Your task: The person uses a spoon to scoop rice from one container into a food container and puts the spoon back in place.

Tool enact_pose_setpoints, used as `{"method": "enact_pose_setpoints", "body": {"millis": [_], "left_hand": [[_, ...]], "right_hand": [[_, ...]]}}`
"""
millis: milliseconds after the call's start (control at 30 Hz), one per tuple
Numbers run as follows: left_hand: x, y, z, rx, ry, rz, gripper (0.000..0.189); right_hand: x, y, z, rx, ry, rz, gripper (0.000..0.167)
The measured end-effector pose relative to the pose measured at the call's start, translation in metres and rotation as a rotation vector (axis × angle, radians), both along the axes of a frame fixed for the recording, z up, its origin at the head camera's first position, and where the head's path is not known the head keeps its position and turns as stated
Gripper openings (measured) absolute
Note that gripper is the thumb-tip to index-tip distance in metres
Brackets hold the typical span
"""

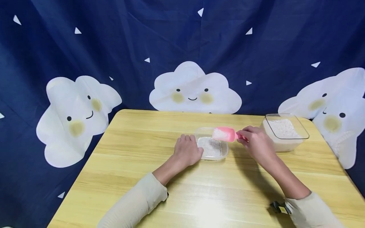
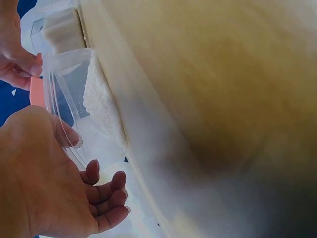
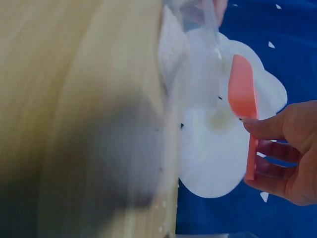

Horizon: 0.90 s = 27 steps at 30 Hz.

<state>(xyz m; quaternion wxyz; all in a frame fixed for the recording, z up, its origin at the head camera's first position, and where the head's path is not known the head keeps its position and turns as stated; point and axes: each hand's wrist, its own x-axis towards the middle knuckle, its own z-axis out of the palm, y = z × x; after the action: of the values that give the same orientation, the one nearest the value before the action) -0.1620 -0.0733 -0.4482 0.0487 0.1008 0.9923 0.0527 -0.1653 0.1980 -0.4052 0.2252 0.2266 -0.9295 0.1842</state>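
Beyond the left hand [image 1: 186,150] and the right hand [image 1: 258,145], a deep blue curtain [image 1: 128,34] is hanging in soft folds, small white triangles [image 1: 201,12] scattering across it. Straight past the left hand, a middle cloud [image 1: 189,85] is smiling with yellow cheeks, the far edge of the pale wood-grain bench [image 1: 137,142] running just below it. Left of that hand a second cloud [image 1: 61,107] is tilting — and past the right hand a third cloud [image 1: 342,91] is creasing, the picture's edge cutting it off.
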Motion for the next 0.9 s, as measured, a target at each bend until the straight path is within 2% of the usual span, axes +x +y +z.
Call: {"method": "enact_pose_setpoints", "body": {"millis": [433,700,900], "left_hand": [[0.000,0.000,0.000,0.005,0.005,-0.004,0.040],[-0.003,0.000,-0.001,0.009,0.015,-0.015,0.037],[-0.003,0.000,0.000,0.017,-0.006,-0.001,0.041]], "right_hand": [[0.002,-0.010,-0.011,0.014,0.099,-0.010,0.018],[0.003,-0.014,-0.013,0.069,0.156,-0.017,0.014],[0.001,-0.017,-0.015,0.118,0.177,-0.002,0.010]]}}
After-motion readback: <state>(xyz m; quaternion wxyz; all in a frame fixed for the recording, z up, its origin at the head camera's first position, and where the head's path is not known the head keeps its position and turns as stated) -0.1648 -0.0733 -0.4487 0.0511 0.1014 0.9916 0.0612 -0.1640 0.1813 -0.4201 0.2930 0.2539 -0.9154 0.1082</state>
